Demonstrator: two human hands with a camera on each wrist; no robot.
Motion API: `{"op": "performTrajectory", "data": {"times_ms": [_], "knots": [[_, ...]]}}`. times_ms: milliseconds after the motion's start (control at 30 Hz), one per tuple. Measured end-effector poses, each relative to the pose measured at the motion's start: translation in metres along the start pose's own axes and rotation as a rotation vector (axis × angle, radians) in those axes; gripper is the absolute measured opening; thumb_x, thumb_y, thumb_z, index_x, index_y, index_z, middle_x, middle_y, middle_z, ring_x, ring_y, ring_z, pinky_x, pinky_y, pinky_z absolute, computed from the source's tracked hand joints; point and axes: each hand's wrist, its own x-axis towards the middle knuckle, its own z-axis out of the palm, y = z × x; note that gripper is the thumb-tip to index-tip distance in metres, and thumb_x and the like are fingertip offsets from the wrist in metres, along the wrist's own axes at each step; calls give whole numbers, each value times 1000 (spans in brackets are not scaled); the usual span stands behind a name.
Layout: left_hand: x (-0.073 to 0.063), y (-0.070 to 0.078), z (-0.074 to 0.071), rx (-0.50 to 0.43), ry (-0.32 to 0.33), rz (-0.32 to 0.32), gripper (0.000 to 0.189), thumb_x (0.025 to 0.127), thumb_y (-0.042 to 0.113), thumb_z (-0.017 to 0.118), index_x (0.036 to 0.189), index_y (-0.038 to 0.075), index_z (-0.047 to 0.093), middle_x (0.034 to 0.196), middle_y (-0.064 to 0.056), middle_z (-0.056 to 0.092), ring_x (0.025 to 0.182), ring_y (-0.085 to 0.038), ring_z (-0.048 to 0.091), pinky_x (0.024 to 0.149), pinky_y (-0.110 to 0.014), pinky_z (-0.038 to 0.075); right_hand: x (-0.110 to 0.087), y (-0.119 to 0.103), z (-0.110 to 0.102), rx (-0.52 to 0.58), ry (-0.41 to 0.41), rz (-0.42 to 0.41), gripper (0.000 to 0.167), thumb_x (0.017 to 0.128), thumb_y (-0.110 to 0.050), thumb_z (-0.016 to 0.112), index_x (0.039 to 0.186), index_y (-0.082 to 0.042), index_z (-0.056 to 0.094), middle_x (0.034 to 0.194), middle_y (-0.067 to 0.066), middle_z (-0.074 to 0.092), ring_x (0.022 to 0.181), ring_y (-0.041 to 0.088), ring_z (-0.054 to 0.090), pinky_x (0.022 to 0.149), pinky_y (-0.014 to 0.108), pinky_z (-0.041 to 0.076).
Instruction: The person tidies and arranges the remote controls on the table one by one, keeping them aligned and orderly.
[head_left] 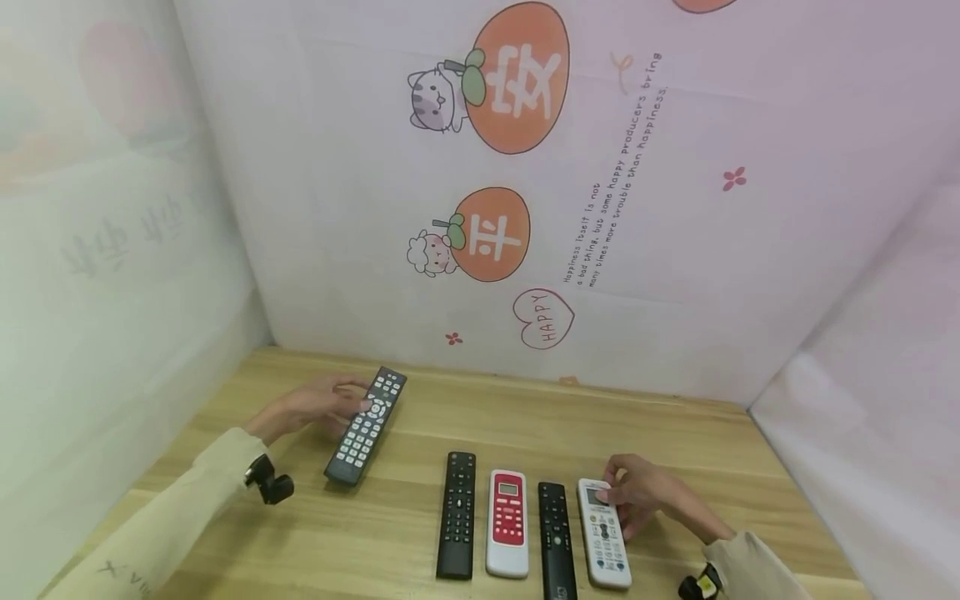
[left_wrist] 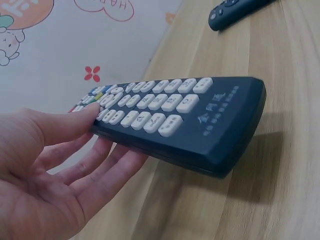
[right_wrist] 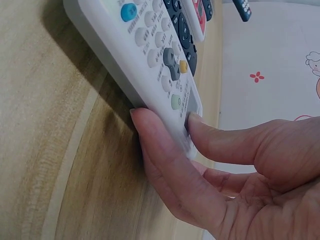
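My left hand holds a dark remote control with white buttons, thumb on its face and fingers beneath. In the left wrist view this remote control is tilted, its shadow falling on the wood below. At the right, my right hand grips the upper end of a white remote control with a small grey screen. In the right wrist view the thumb lies over the screen end of the white remote control and the other fingers hold its side and underside.
Between the hands lie a black remote control, a red-and-white remote control and a slimmer black remote control, side by side on the wooden table. A printed white cloth wall rises behind the table, with more cloth on both sides.
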Motion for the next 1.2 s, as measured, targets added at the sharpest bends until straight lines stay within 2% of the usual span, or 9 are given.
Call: {"op": "performTrajectory", "data": {"times_ms": [267, 500, 733, 933, 1200], "knots": [[-1, 8, 14, -92, -15, 37, 73, 99, 14, 70, 158, -5, 31, 139, -34, 58, 104, -30, 71, 88, -47, 66, -1, -1, -2, -1, -25, -16, 16, 99, -1, 69, 101, -1, 53, 84, 16, 68, 67, 25, 71, 60, 39, 69], [-6, 12, 29, -95, 4, 64, 71, 98, 13, 71, 156, -4, 33, 150, -38, 43, 106, -29, 68, 84, -47, 67, -1, -3, -1, -8, 19, 25, 16, 98, 0, 70, 100, -1, 54, 86, 17, 66, 69, 26, 70, 60, 39, 69], [-17, 10, 39, -128, 28, 43, 75, 97, 12, 73, 158, -3, 31, 146, -37, 48, 92, -30, 72, 79, -47, 68, 0, -3, 1, -3, 14, 30, 18, 98, 0, 69, 103, 2, 53, 87, 18, 66, 72, 26, 70, 63, 39, 69], [-23, 5, 48, -172, 25, 25, 73, 97, 8, 71, 158, -1, 31, 137, -33, 57, 93, -29, 73, 78, -46, 68, 0, -3, 0, -3, 26, 42, 24, 98, -2, 70, 111, 3, 51, 88, 17, 66, 72, 24, 70, 63, 38, 69], [-27, 4, 62, -215, -1, -17, 81, 97, 5, 70, 163, 6, 23, 137, -35, 56, 92, -31, 74, 72, -44, 69, -2, -2, 2, 2, 23, 41, 22, 99, -2, 69, 112, 1, 52, 89, 16, 67, 72, 24, 71, 62, 38, 69]]}}
